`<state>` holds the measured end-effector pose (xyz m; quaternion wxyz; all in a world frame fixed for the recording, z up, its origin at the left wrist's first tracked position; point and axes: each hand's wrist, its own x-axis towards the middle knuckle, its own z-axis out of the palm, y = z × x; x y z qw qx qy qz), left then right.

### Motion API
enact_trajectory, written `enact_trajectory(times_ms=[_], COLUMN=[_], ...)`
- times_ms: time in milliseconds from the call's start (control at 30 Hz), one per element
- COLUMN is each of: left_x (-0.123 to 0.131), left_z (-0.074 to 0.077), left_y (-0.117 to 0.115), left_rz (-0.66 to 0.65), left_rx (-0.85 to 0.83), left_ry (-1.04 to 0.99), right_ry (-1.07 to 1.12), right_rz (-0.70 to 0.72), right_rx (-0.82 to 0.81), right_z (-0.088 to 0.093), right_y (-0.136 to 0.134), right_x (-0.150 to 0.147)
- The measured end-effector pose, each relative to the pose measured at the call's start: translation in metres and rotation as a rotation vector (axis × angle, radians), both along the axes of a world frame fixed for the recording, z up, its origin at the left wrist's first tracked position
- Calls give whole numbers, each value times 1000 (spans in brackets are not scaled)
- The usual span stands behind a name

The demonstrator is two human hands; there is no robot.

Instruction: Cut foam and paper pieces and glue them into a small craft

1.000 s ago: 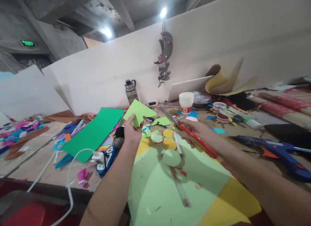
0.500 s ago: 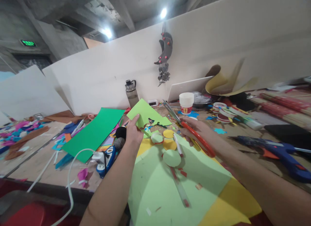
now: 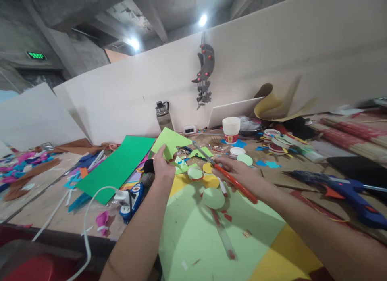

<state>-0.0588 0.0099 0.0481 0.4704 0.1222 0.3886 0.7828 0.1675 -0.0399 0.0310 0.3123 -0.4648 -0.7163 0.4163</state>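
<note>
My left hand (image 3: pixel 164 164) pinches a light green sheet of paper (image 3: pixel 169 140) by its near edge, and the sheet's right side is cut unevenly. In my right hand (image 3: pixel 234 172) is a pair of scissors (image 3: pixel 235 181) with red handles, its blades pointing up and left toward the sheet's right tip. A cut-off green scrap (image 3: pixel 203 152) lies beneath the blades. Between my hands are a pale green disc (image 3: pixel 213 198), a smaller round piece (image 3: pixel 195 173) and yellow discs (image 3: pixel 211 181) on a large light green sheet (image 3: pixel 193 236).
A blue glue gun (image 3: pixel 347 192) lies at the right. Stacked paper cups (image 3: pixel 231 130) and a water bottle (image 3: pixel 164 116) stand by the white partition. A dark green sheet (image 3: pixel 117 164), a white cable (image 3: pixel 87 236) and a blue owl-shaped item (image 3: pixel 132 202) lie to the left.
The light green sheet has shifted slightly left, and a scrap now lies apart from it. The scissors have moved left and down, their blades closer together. A pale green disc shows by my right hand.
</note>
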Motion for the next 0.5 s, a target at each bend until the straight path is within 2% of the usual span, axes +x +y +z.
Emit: enact_trajectory(times_ms=[267,500], left_x=[0,0], left_z=[-4,-5], left_y=[1,1], left_rz=[-22,-14], left_rx=[33,26], left_ry=[26,29], right_ry=[37,76], right_rz=[50,39], right_rx=[5,11], right_z=[3,1], right_y=[-2,-2], right_x=[-2,-3])
